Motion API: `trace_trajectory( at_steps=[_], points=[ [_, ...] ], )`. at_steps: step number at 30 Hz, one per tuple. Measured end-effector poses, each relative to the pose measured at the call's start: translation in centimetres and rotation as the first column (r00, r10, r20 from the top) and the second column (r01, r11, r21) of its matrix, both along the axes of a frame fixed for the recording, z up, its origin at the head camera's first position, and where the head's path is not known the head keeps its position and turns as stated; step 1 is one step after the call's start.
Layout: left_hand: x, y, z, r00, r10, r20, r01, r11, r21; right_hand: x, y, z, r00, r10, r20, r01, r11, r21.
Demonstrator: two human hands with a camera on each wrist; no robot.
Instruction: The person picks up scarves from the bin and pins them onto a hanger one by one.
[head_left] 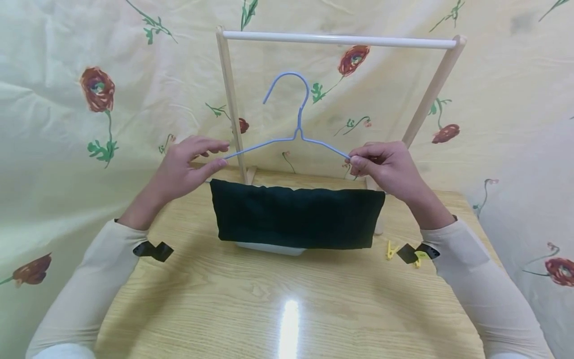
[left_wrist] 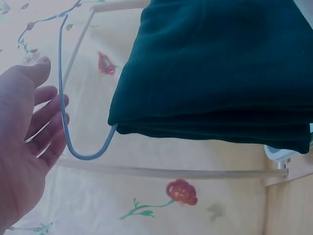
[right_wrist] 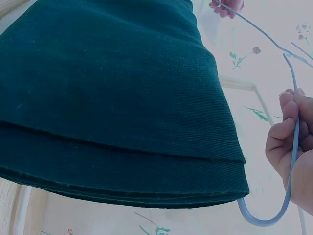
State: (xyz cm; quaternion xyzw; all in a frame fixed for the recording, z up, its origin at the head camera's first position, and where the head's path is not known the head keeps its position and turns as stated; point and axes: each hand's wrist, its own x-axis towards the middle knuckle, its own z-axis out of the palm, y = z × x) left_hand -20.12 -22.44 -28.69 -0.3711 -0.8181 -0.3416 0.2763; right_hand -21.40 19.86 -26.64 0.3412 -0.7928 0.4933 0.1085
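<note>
A blue wire hanger [head_left: 299,119] is held up over the table with its hook on top. Folded over its lower bar hangs a dark green cloth [head_left: 298,219], whose layered edges show in both wrist views. My right hand [head_left: 387,162] pinches the hanger's right shoulder between thumb and fingers. At the left shoulder my left hand [head_left: 188,164] has its thumb and fingers spread apart, the thumb tip right at the wire. In the left wrist view, relaxed fingers [left_wrist: 51,110] lie behind the wire without curling round it.
Behind the hanger stands a rack with wooden posts [head_left: 230,99] and a white top rail [head_left: 338,39]. A white container [head_left: 271,248] is mostly hidden by the cloth. Yellow clothespins [head_left: 391,250] lie on the wooden table [head_left: 215,299] to the right. Flowered fabric [head_left: 148,89] covers the surroundings.
</note>
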Motion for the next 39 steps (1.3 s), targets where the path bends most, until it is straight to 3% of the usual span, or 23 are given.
trace_trajectory(
  at_steps=[7,11,23,33,39],
  points=[
    [-0.5,0.1,0.0,0.982,-0.025,0.187,0.025,1.000,0.003,-0.1,0.1,0.1,1.000,-0.001,0.009,0.001,1.000,0.006],
    [-0.4,0.2,0.0,0.974,-0.034,0.224,0.031,0.999,0.016,-0.1,0.3,0.1,1.000,-0.013,0.002,0.013,1.000,0.012],
    [0.0,0.9,-0.2,0.974,-0.095,0.207,0.065,0.987,0.148,-0.7,0.7,0.6,0.999,-0.018,-0.030,0.019,0.999,0.027],
    [0.3,1.6,-0.6,0.975,-0.125,0.184,0.065,0.950,0.305,-0.6,0.8,1.2,0.999,-0.015,-0.028,0.016,0.999,0.049],
    [0.4,1.7,-0.4,0.976,-0.147,0.161,0.084,0.936,0.342,-0.1,1.0,1.6,0.997,-0.052,-0.064,0.058,0.994,0.098]
  ],
)
